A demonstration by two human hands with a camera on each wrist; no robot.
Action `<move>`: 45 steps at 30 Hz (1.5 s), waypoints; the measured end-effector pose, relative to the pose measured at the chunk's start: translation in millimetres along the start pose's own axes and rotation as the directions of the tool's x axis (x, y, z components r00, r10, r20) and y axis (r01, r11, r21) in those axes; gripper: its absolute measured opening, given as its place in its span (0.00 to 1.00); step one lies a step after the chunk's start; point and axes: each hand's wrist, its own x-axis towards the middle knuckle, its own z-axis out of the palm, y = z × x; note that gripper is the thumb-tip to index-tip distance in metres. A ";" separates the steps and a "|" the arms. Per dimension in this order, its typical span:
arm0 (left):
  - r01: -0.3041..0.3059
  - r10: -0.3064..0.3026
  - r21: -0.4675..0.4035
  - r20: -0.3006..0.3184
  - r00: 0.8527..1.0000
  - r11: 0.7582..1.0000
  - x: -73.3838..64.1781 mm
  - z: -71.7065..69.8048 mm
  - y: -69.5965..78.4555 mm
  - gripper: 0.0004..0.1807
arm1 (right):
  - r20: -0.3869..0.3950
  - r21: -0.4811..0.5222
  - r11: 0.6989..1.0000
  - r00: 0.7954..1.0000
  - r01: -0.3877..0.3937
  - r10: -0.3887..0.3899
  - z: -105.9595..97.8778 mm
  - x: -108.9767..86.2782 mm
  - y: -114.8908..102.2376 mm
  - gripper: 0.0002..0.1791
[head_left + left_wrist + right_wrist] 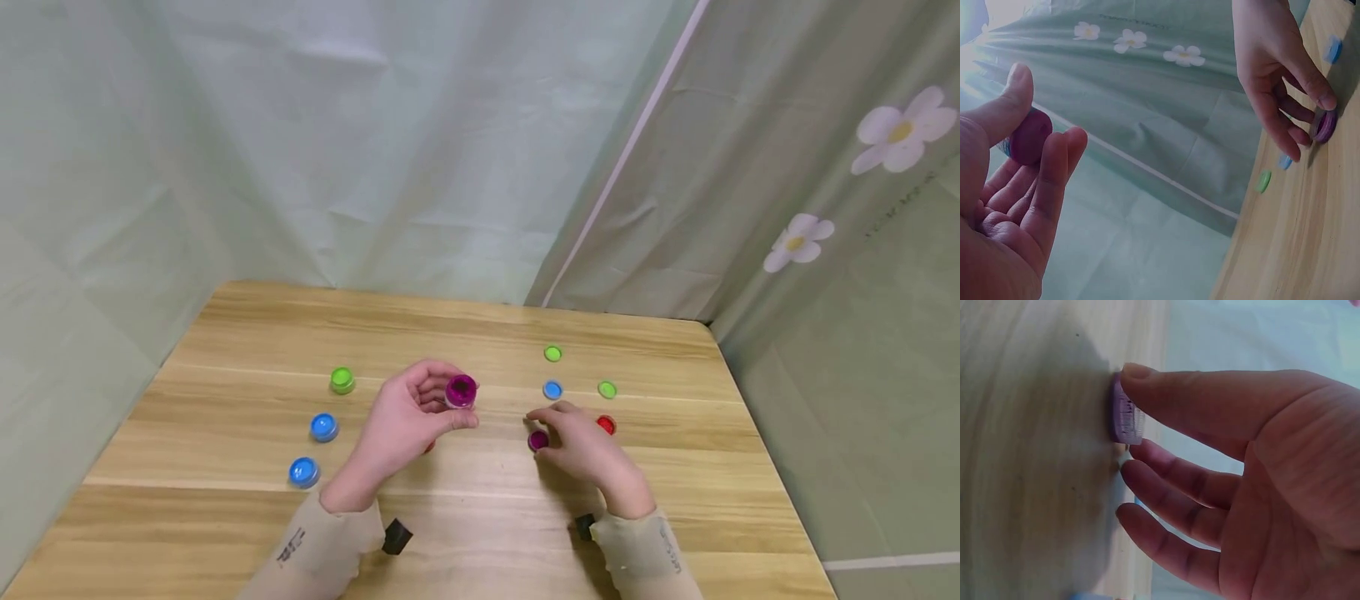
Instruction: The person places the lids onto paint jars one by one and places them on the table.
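Note:
My left hand (408, 417) holds a small round jar of purple paint (461, 390) above the table, its top tipped towards the head camera. In the left wrist view, the thumb and fingers grip the jar's side. Low at the tabletop, my right hand (581, 442) has its thumb and fingers around a small purple lid (538, 441). The right wrist view shows the thumb on one side of the lid's ridged rim (1129, 422) and a fingertip at the other. The other fingers are spread. Part of a red item (430, 447) shows beneath my left hand.
A green jar (342, 381) and two blue jars, one farther (324, 427) and one nearer (303, 472), stand left on the wooden table (480, 517). Two green lids, a blue lid (552, 389) and a red lid (606, 425) lie right. Curtains hang behind.

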 end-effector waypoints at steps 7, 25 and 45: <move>-0.037 0.037 0.012 -0.004 0.999 0.999 0.6 0.5 -1.7 0.29 | -0.007 -0.032 0.999 1.000 0.008 -0.008 2.7 2.1 -2.8 0.24; -0.023 0.024 0.044 -0.019 1.000 0.999 1.7 2.7 -5.6 0.26 | -0.019 0.015 1.000 1.000 -0.018 0.018 -4.6 -1.2 -5.3 0.14; -0.005 0.009 -0.046 0.088 0.996 0.999 2.3 17.9 -11.4 0.24 | -0.506 0.513 0.728 0.845 0.455 -0.172 -52.7 -17.1 -70.2 0.12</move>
